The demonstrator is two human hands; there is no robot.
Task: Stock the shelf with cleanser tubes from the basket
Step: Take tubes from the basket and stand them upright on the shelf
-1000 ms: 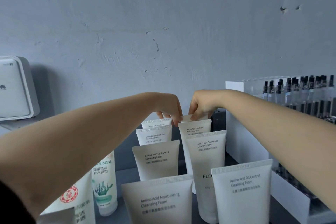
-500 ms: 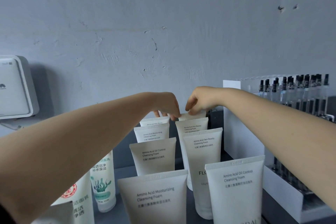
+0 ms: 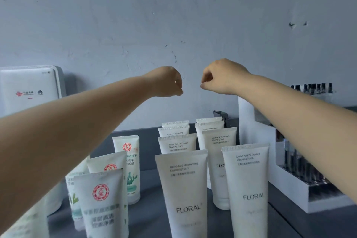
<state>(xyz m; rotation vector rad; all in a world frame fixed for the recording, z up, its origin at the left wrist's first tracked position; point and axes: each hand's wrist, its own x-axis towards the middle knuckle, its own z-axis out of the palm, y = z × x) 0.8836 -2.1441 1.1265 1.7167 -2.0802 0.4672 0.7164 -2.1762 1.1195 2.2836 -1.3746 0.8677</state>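
Both arms stretch forward, raised. The left hand (image 3: 167, 82) and right hand (image 3: 220, 77) hang loosely curled, empty, knuckles up, close together above the cleanser tubes (image 3: 185, 189) standing in rows on the shelf (image 3: 280, 224).

Cleanser tubes (image 3: 183, 189) stand in rows on the shelf (image 3: 148, 218), vial rack (image 3: 301, 170) right.

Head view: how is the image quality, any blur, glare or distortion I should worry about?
Head view: lighting soft and even, no hard glare; front FLORAL tube reads clearly, the left red-logo tube print is smeared; wide-angle stretch enlarges both forearms at the edges; back-row labels too small to read.
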